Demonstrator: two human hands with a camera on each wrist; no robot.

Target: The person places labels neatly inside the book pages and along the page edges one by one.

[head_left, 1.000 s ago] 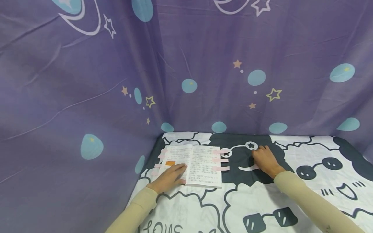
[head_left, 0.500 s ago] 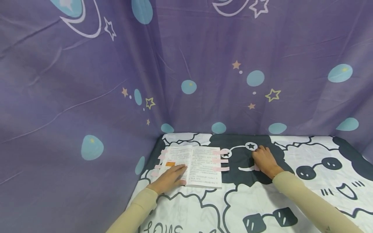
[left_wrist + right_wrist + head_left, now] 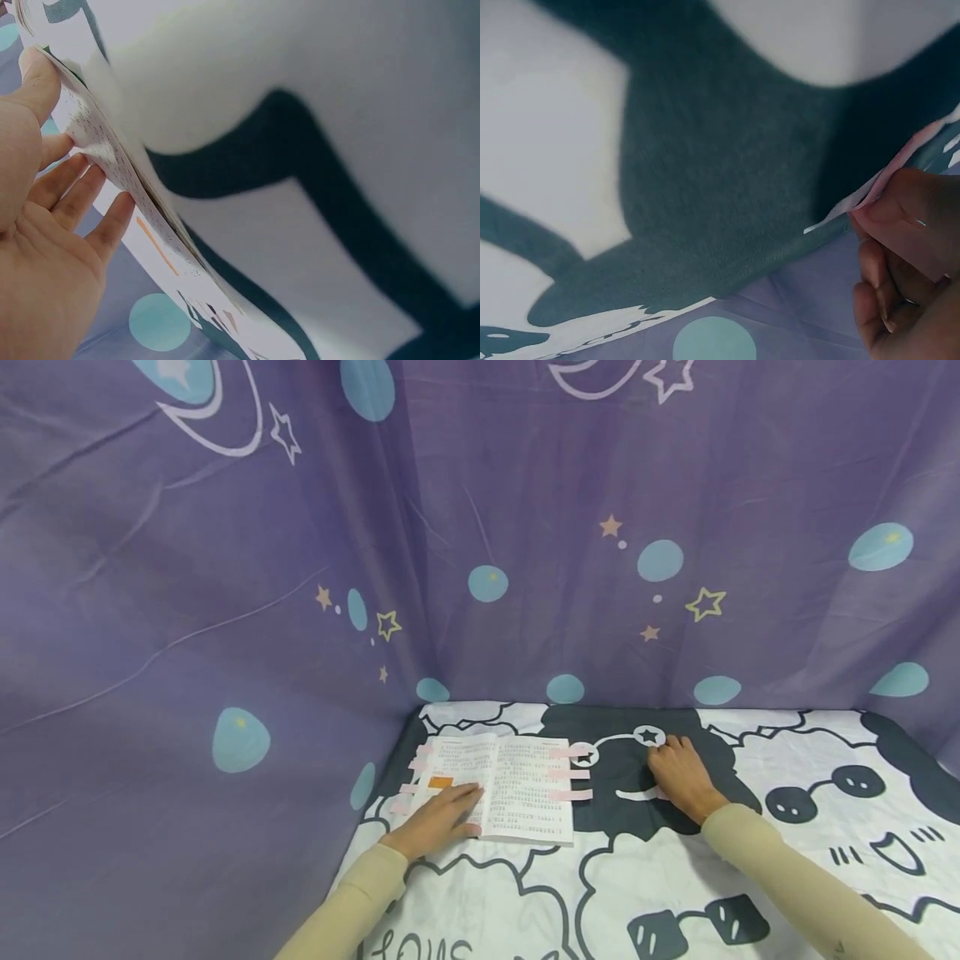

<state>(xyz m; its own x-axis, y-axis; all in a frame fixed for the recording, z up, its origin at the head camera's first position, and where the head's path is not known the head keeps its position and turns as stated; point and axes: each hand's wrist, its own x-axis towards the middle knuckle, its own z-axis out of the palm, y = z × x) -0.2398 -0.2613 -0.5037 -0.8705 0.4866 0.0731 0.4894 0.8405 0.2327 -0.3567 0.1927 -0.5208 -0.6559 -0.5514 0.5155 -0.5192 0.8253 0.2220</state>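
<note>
An open book (image 3: pixel 525 789) lies on the patterned cloth, with pink sticky tabs (image 3: pixel 570 795) standing out from both side edges. On its left page, below an orange patch (image 3: pixel 440 782), rests my left hand (image 3: pixel 433 820), fingers extended and thumb near the lower edge by the spine. The left wrist view shows this hand (image 3: pixel 56 247) with its fingertips against the printed page (image 3: pixel 105 146). To the right of the book, over the cloth's dark print, is my right hand (image 3: pixel 681 778). Seen from the right wrist, that hand (image 3: pixel 911 289) pinches a pink paper strip (image 3: pixel 891 174).
A black-and-white cloth (image 3: pixel 525 893) with cartoon faces and sunglasses covers the surface under the book. Purple curtains (image 3: pixel 525 485) with stars and blue ovals hang along the back and left side.
Both hands stay almost where they were. A bit of pink that showed under the right hand half a second ago is barely visible in the head view now.
</note>
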